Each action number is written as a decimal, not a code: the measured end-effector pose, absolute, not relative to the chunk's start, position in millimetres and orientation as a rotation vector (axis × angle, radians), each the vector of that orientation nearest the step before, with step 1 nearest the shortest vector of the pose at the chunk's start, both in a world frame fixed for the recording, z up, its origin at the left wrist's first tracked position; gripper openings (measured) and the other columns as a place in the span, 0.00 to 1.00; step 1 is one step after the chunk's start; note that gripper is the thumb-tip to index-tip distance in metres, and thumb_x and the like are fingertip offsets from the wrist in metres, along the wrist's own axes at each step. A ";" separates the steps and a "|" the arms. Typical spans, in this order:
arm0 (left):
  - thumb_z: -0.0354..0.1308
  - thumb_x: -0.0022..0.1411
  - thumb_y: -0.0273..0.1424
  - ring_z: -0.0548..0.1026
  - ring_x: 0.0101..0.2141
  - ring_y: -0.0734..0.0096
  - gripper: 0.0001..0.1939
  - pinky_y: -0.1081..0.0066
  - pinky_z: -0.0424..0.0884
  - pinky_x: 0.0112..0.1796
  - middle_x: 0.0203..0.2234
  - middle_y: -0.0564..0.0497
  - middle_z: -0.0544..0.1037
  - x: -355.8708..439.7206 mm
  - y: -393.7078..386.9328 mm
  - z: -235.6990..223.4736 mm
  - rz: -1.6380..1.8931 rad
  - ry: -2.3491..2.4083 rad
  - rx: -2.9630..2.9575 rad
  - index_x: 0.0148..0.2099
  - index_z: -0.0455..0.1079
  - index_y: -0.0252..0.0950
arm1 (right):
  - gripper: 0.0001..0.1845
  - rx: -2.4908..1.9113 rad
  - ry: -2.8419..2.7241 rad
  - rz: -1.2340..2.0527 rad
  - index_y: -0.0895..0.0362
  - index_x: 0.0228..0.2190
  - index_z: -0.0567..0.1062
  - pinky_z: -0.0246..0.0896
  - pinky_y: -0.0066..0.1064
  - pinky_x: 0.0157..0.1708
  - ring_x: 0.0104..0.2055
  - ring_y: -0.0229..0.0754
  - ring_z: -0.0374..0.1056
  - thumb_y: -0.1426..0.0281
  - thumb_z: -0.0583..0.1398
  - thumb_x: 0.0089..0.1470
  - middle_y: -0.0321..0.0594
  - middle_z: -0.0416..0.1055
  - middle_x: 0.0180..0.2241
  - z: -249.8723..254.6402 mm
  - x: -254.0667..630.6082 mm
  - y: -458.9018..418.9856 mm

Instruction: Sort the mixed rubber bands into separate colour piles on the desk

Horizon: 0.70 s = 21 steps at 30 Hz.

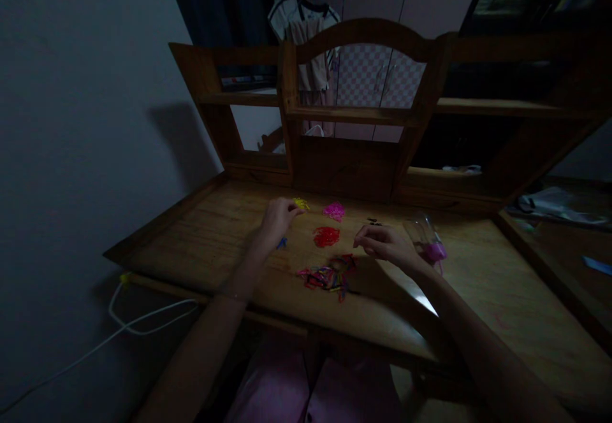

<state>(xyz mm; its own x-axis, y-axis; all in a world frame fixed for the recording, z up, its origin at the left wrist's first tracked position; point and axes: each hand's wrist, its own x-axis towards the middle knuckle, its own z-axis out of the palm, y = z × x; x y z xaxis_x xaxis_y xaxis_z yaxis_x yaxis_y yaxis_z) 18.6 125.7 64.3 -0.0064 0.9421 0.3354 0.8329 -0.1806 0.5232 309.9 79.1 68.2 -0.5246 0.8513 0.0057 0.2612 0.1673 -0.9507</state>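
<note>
My left hand (277,218) reaches to the yellow pile (301,203) of small thin pieces, its thumb and fingertips pinched at the pile's edge. Whether a piece is between them is too small to tell. My right hand (382,243) hovers with fingers pinched, right of the red pile (327,237); what it holds, if anything, cannot be made out. Behind the red pile lies a pink pile (334,211). A few blue pieces (282,243) rest under my left wrist, and several dark pieces (373,222) lie behind my right hand. Nearest me is a mixed-colour heap (327,278) of similar pieces.
A clear bottle with a purple cap (435,251) lies beside my right forearm. The wooden desk (201,232) has a shelf unit (354,114) along its back. A white cable (143,327) loops off the left front edge. The room is dim.
</note>
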 end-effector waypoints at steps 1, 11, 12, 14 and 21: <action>0.60 0.58 0.38 0.75 0.31 0.63 0.13 0.68 0.65 0.34 0.29 0.43 0.80 13.8 135.8 63.4 0.912 1.894 2.107 0.32 0.78 0.32 | 0.14 -1.050 -1.899 1.350 0.60 0.33 0.75 0.45 0.26 0.21 0.22 0.33 0.55 0.60 0.59 0.54 0.33 0.60 0.21 66.0 310.4 80.5; 0.61 0.56 0.31 0.72 0.36 0.64 0.07 0.70 0.63 0.39 0.34 0.43 0.77 3.1 164.3 56.5 0.788 1.965 2.211 0.34 0.76 0.32 | 0.14 -1.112 -1.949 1.223 0.60 0.32 0.76 0.47 0.26 0.22 0.23 0.33 0.56 0.61 0.58 0.54 0.34 0.63 0.22 63.5 310.9 82.6; 0.61 0.56 0.31 0.72 0.36 0.64 0.07 0.70 0.63 0.39 0.34 0.43 0.77 2.3 164.5 59.2 0.786 1.963 2.217 0.35 0.76 0.32 | 0.14 -1.104 -1.962 1.213 0.60 0.32 0.76 0.47 0.26 0.22 0.23 0.33 0.57 0.61 0.58 0.54 0.35 0.64 0.23 64.1 310.6 82.1; 0.61 0.57 0.31 0.72 0.36 0.64 0.07 0.70 0.64 0.39 0.34 0.43 0.77 1.4 162.7 66.4 0.785 1.951 2.229 0.36 0.76 0.32 | 0.14 -1.094 -1.987 1.187 0.60 0.31 0.76 0.48 0.26 0.23 0.24 0.34 0.58 0.61 0.58 0.54 0.36 0.66 0.25 63.6 310.1 81.8; 0.58 0.60 0.37 0.74 0.36 0.66 0.11 0.71 0.67 0.39 0.34 0.47 0.77 21.7 95.9 82.9 0.877 1.656 2.274 0.35 0.77 0.36 | 0.14 -1.027 -2.143 1.172 0.58 0.33 0.75 0.48 0.25 0.22 0.23 0.35 0.57 0.59 0.61 0.53 0.34 0.65 0.22 51.6 311.3 86.6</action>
